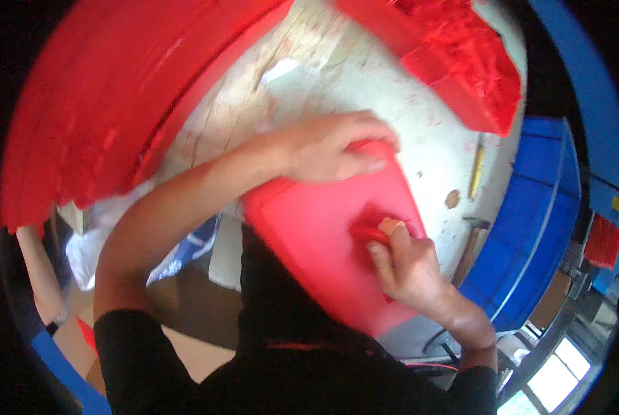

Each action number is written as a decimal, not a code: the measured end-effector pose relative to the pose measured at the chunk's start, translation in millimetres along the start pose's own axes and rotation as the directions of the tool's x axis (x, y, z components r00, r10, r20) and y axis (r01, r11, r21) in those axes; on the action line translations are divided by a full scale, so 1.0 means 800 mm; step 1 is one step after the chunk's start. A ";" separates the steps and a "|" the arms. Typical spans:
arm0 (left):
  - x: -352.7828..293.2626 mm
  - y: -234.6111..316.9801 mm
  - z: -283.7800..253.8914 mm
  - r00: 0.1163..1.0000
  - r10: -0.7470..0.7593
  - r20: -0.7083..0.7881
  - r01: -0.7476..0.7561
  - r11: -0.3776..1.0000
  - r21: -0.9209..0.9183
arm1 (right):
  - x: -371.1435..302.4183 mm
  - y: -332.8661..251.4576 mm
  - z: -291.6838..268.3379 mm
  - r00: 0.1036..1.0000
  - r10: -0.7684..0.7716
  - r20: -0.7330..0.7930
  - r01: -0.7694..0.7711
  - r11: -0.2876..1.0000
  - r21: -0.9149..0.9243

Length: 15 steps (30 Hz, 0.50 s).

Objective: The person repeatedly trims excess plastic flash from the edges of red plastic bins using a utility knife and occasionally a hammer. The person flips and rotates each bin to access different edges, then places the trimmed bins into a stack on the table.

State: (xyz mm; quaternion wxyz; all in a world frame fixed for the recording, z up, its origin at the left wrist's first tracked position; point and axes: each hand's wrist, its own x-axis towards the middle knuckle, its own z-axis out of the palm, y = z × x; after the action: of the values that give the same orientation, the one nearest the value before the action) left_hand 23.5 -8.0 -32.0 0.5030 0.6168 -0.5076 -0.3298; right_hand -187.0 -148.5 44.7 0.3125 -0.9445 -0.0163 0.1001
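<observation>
A smooth red plastic piece (323,221), like a shallow tray or panel with rounded edges, lies tilted in front of my body. My left hand (344,146) is closed over its far edge, with the fingers curled round the rim. Near the piece's right side, my right hand (412,266) is closed on a small tan-ended hand tool (391,227), pressed against or just over the red surface. Most of that tool is hidden in the fist, so its exact kind does not show. A darker red shadow falls beside it.
Stacked red plastic pieces (115,90) fill the far left. A red container of red shavings (461,62) stands far right on the pale worktable (365,76), beyond a yellow stick-like tool (477,169). A blue crate (531,221) is at right. Another person's arm (41,273) shows at left.
</observation>
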 end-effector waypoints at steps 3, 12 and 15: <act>-0.003 -0.004 -0.002 0.997 0.071 -0.010 -0.070 0.997 0.036 | -0.016 0.018 -0.010 0.930 -0.247 -0.272 0.113 0.897 -0.427; -0.003 0.104 0.016 0.994 0.088 -0.060 -0.026 0.747 0.664 | 0.032 0.127 -0.160 0.687 -0.187 -0.703 -0.259 0.840 -0.476; 0.014 0.121 0.097 0.934 0.315 0.168 -0.343 0.660 0.668 | 0.130 0.150 -0.186 0.796 0.120 -0.593 -0.369 0.873 -0.318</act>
State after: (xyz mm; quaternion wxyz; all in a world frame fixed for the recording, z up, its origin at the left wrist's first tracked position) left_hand -73.2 -38.8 40.0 0.2796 0.6504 -0.7055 -0.0331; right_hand -59.2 -323.0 71.7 0.0778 -0.9700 0.1795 -0.1443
